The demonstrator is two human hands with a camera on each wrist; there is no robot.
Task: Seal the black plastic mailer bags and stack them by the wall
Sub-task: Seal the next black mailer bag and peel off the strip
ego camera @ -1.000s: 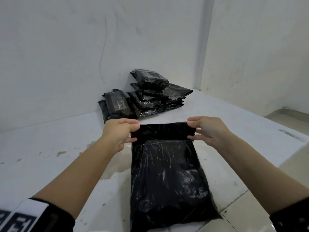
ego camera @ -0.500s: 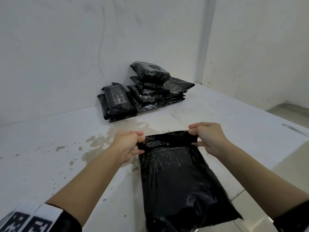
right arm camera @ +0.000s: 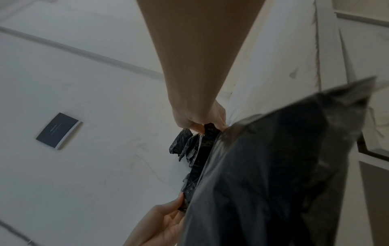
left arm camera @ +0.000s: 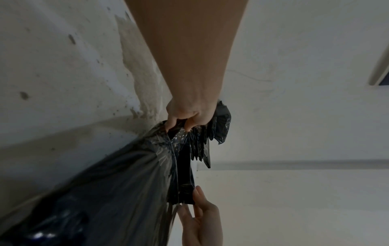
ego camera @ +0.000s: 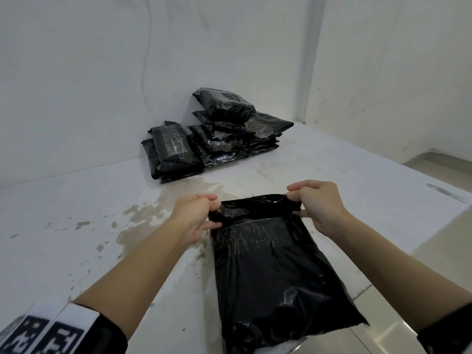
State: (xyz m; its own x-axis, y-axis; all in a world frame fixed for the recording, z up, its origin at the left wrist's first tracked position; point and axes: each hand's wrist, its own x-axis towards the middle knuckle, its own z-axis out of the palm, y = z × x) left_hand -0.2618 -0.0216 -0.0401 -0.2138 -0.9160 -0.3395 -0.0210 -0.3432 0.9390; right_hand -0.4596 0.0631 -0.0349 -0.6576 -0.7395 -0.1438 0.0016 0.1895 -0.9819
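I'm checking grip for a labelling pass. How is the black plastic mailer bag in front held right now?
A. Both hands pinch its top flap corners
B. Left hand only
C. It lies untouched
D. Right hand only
A: the left hand and right hand each pinch a top corner of the black plastic mailer bag.

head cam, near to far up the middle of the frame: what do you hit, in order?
Black mailer bag held up by its top edge → left hand and right hand gripping that edge → stained patch on the white surface → pile of sealed black mailer bags → white wall.
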